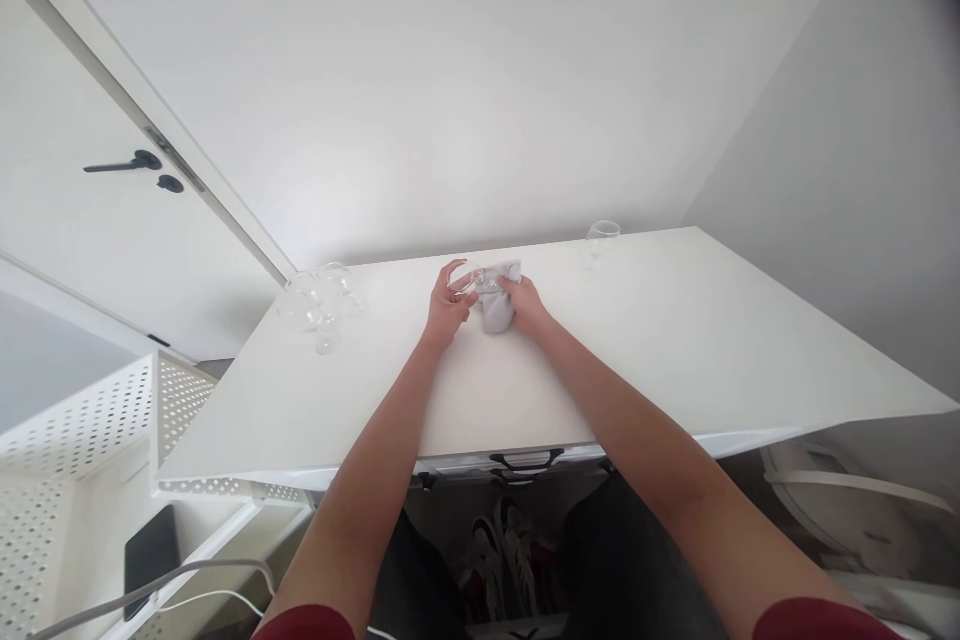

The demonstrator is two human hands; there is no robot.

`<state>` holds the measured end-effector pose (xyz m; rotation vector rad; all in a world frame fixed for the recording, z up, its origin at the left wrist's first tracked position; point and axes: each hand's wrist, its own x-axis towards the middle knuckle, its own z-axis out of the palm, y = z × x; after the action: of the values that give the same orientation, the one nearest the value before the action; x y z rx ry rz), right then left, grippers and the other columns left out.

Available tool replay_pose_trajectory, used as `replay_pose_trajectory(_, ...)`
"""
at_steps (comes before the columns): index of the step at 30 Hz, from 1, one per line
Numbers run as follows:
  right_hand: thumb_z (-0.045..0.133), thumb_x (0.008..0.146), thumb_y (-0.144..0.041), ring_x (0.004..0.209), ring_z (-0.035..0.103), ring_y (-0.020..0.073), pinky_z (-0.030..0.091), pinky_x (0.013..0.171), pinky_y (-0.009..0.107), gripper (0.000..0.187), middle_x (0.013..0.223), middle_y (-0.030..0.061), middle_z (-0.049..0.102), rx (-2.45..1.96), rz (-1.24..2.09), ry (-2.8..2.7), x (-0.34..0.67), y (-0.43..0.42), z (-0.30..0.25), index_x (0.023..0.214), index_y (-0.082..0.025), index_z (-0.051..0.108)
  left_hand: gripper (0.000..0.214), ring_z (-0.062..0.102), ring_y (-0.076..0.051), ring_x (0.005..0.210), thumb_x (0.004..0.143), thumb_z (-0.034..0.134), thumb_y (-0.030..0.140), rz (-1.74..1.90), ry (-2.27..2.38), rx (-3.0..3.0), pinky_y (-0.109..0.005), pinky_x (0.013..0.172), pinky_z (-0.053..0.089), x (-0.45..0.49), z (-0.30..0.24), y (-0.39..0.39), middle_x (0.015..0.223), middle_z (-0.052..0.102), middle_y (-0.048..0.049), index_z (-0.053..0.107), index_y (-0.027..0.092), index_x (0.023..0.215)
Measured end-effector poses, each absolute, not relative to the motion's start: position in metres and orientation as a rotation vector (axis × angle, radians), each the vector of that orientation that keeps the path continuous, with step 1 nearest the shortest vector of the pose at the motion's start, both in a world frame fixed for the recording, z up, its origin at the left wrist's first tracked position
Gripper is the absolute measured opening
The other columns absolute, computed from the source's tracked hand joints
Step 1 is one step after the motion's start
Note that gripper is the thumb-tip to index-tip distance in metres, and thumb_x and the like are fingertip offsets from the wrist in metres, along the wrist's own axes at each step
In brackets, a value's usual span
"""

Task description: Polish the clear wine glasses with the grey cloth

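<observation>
Both arms reach out over a white table (675,340). My left hand (447,305) is closed round a clear wine glass (466,279), which lies tilted between the hands. My right hand (527,305) grips a light grey cloth (497,305) pressed against the glass; the cloth hangs down to the tabletop. Part of the glass is hidden by the cloth and fingers.
Several clear glasses (321,302) stand at the table's back left. One more glass (600,238) stands at the back right by the wall. A white door with a black handle (120,163) is on the left, a perforated white shelf (90,410) below it.
</observation>
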<state>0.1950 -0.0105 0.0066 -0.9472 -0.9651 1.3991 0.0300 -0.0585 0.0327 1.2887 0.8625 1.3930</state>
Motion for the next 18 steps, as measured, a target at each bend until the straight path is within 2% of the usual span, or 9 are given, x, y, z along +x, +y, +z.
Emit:
replay_pose_trajectory(7,0.080,0.066,-0.039,0.092,0.071,0.0272,0.055,0.080,0.040,0.035,0.099,0.0090,0.077,-1.191,1.038,-0.924,0.204,-0.006,0.001,0.095,-0.020,0.072,0.072,0.040,-0.002,0.049,0.078,0.087,0.042,1.369,0.829,1.344,-0.022,0.048,0.031,0.031,0.034,-0.061,0.139,0.069,-0.0169,0.049,0.031,0.138)
replay_pose_trajectory(10,0.078,0.068,-0.038,0.096,0.072,0.0280,0.057,0.083,0.039,0.036,0.104,0.0095,0.078,-1.029,1.248,-0.884,0.203,-0.010,0.008,0.099,-0.020,0.072,0.074,0.039,-0.002,0.049,0.078,0.087,0.046,1.384,0.782,1.327,-0.023,0.048,0.030,0.031,0.034,-0.061,0.139,0.070,-0.0183,0.048,0.031,0.139)
replay_pose_trajectory(14,0.077,0.070,-0.037,0.098,0.072,0.0294,0.057,0.086,0.039,0.033,0.100,0.0102,0.078,-0.840,1.579,-0.895,0.200,-0.018,0.019,0.096,-0.019,0.070,0.081,0.034,-0.002,0.047,0.074,0.090,0.052,1.394,0.754,1.253,-0.024,0.047,0.029,0.030,0.031,-0.057,0.136,0.071,-0.0197,0.049,0.031,0.141)
replay_pose_trajectory(18,0.081,0.070,-0.042,0.104,0.070,0.0278,0.055,0.089,0.038,0.045,0.107,0.0090,0.078,-0.808,1.534,-0.967,0.197,-0.019,0.020,0.107,-0.020,0.070,0.084,0.036,-0.003,0.047,0.074,0.089,0.054,1.417,0.747,1.201,-0.025,0.047,0.028,0.028,0.029,-0.054,0.126,0.076,-0.0165,0.049,0.032,0.144)
